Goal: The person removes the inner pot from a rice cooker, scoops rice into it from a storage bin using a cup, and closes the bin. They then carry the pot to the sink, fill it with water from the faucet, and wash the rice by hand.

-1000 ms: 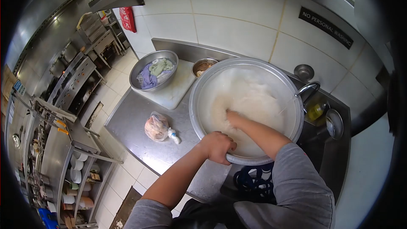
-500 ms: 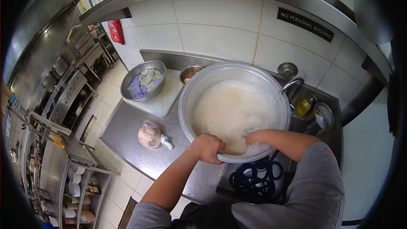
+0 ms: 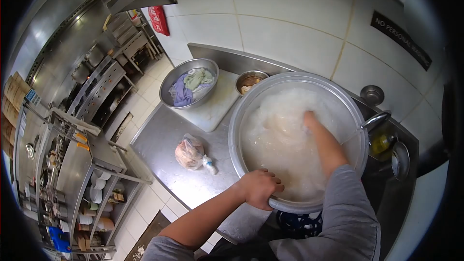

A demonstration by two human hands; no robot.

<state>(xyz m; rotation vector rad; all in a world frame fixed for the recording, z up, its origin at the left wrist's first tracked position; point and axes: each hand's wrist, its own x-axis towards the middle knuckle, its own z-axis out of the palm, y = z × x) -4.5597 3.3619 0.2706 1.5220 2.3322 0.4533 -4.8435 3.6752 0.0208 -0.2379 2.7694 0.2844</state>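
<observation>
A large metal basin (image 3: 235, 140) full of cloudy, whitish water (image 3: 280, 159) takes up the middle of the view. At its near left rim, my left hand (image 3: 261, 188) is closed, fingers curled over the edge. My right hand (image 3: 308, 120) reaches in toward the far side; its fingers are under the water and hidden. Pale froth and ripples lie around it, and whatever rests below the surface cannot be made out. A thin stream of water falls into the basin from a curved metal tap (image 3: 376, 120) at its right.
Left of the basin, a metal bowl of cloths (image 3: 189, 83) stands on a white cutting board (image 3: 212, 116). A small metal bowl (image 3: 251, 81) sits behind. A knotted plastic bag (image 3: 189, 152) lies on the steel counter (image 3: 159, 137). Dark blue looped mats (image 3: 299, 223) lie below the basin.
My right hand has moved from the near rim to the far part of the basin, stirring up the water. My left hand still holds the rim. The view has shifted.
</observation>
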